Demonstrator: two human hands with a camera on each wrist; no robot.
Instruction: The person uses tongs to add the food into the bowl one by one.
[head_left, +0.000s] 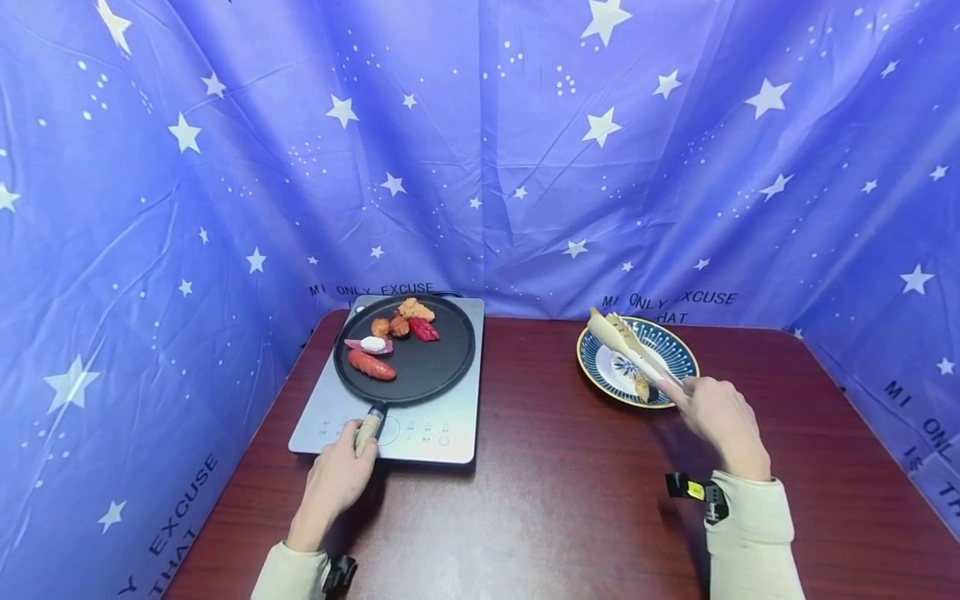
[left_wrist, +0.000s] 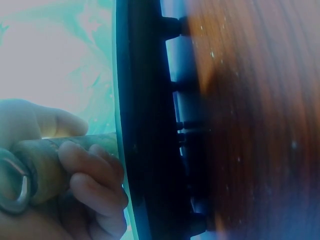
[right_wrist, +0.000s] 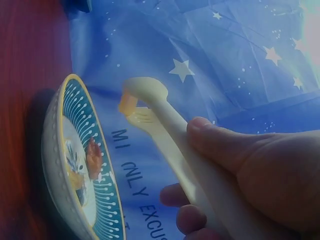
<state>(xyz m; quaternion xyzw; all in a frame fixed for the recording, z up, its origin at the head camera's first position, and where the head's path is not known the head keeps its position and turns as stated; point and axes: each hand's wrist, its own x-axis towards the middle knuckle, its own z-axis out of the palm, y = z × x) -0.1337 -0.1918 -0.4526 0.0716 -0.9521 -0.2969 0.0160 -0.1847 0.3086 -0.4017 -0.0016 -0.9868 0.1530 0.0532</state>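
Note:
My left hand (head_left: 339, 468) grips the wooden handle (left_wrist: 45, 167) of a flat black pan (head_left: 427, 358). On the pan's left and upper parts lie several food pieces, including a red sausage-like piece (head_left: 372, 364), a white-topped pink slice (head_left: 369, 344) and a golden crumbly piece (head_left: 416, 310). My right hand (head_left: 722, 417) holds cream tongs (right_wrist: 175, 127) over a blue-patterned plate (head_left: 684, 354). Between the tongs' tips is a small orange piece (right_wrist: 128, 103), its kind unclear. A brown piece (right_wrist: 93, 159) and a yellowish piece with a dark part (head_left: 642, 387) lie on the plate.
Under the pan is a silver induction cooker (head_left: 457, 425) with touch controls along its front. It stands on the left of a dark red wooden table (head_left: 555, 475). Blue star-printed curtains (head_left: 480, 167) enclose the back and sides.

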